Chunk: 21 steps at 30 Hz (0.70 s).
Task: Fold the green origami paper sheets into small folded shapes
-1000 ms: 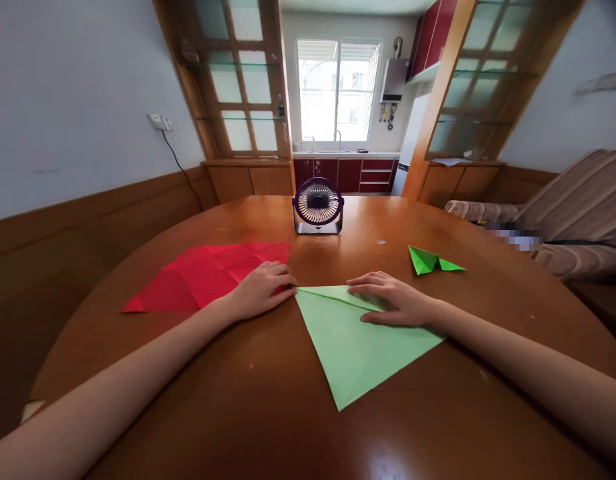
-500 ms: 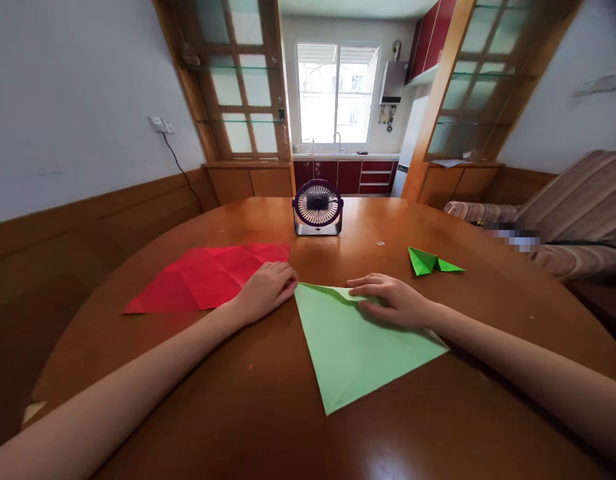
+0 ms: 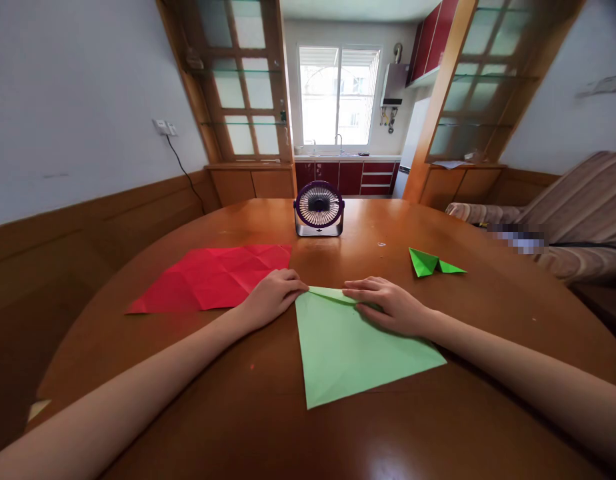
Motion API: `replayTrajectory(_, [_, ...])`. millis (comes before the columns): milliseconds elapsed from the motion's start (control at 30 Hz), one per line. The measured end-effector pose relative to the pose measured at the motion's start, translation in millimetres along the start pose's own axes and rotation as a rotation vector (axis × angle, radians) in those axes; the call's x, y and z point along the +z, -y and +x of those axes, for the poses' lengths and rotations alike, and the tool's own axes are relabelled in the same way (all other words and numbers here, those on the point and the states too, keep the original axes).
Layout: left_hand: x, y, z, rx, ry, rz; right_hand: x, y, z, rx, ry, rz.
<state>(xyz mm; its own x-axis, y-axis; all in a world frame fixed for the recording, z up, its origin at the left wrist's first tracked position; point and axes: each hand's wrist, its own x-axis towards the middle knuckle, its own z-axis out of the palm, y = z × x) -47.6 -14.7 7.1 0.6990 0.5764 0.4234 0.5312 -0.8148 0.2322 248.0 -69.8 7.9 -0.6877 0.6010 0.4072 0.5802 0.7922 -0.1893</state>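
Since the earlier frames, the paper (image 3: 358,370) has turned so its nearest corner points further left, and the left hand (image 3: 272,297) has edged inward with its far-left corner. On my feed that near corner lies bare on the table (image 3: 228,413), and a narrow flap is folded along the far edge. I see the right hand (image 3: 388,307) laid open across the flap, thumb apart from the fingers. The left hand's fingertips bunch on the corner (pinching or only pressing, I cannot tell from here). Past the left hand, which hides part of it, I have a creased red sheet (image 3: 213,277); a folded green piece (image 3: 425,263) sits on the right, well apart from the right hand. Farther off I make out a fan (image 3: 319,205) upright, then red cabinets (image 3: 351,179) under a bright window (image 3: 318,100).
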Motion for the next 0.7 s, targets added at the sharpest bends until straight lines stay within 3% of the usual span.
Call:
replayTrajectory(133, [2.2,-2.5,-0.3,0.124,-0.002,0.232,3.1,1.5,-1.4,-0.031,0.014,-0.108])
replayTrajectory(367, [9.3,-12.5,-1.7,0.244,-0.076,0.236,4.5,2.5,-0.6,-0.046,0.028,-0.197])
replayTrajectory(700, [16.9,-6.7,-5.2,0.213,0.033,0.242,4.6,2.7,-0.6,-0.044,0.06,-0.228])
